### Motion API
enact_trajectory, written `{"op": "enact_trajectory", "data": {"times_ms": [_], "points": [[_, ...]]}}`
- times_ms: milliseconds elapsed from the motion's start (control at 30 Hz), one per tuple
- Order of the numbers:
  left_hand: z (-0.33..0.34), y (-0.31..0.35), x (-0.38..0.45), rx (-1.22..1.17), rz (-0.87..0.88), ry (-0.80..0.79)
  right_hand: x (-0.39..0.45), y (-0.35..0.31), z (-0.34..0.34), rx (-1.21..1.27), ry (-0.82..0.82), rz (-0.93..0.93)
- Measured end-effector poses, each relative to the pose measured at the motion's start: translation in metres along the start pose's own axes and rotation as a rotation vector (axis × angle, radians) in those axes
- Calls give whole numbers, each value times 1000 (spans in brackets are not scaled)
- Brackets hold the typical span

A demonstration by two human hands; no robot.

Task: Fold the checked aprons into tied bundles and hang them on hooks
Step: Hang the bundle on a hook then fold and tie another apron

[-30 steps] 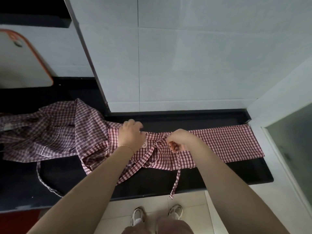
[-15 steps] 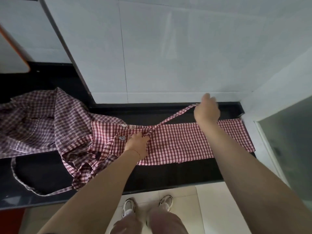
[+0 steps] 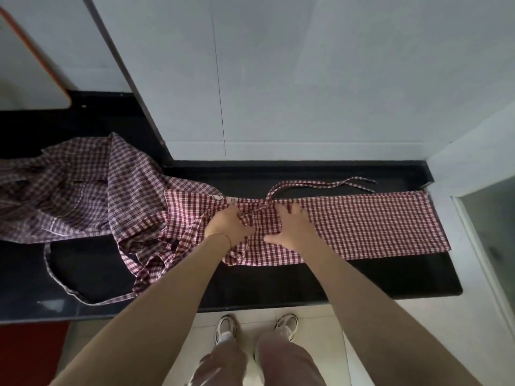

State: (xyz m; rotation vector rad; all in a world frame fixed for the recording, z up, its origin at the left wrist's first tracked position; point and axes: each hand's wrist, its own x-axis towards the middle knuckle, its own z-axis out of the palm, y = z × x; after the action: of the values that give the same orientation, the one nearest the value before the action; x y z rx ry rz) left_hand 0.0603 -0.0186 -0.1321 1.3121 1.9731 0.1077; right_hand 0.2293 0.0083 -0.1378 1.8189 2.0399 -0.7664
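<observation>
My left hand (image 3: 228, 225) pinches a bunch of the red-and-white checked cotton apron (image 3: 348, 227), folded into a long strip on the black stone counter (image 3: 362, 280); my right hand (image 3: 295, 227) presses it flat, fingers straight. The thin checked tie strap (image 3: 320, 185) trails behind the strip. If my pinch slips, I expect the folds to spring open.

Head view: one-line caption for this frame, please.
Both hands, left gripping and right pressing flat, work the folded checked apron on a black counter, tie strap laid behind.
</observation>
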Motion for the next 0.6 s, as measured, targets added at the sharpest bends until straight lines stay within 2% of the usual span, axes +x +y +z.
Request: {"op": "enact_trajectory", "data": {"times_ms": [133,300,400,467,500,600], "points": [[-40,2,10,159,84,123,-2,2,25,-129,40,13],[-64,-6,19,393,11,243,-1,7,28,-104,43,32],[-67,-19,21,569,-114,134,-1,7,28,-108,36,37],[-65,-20,22,626,-96,38,-1,2,22,-100,26,39],[-63,-16,23,588,-60,4,0,-2,18,-102,74,29],[-54,2,22,435,74,3,5,-7,8,-83,427,-97]]}}
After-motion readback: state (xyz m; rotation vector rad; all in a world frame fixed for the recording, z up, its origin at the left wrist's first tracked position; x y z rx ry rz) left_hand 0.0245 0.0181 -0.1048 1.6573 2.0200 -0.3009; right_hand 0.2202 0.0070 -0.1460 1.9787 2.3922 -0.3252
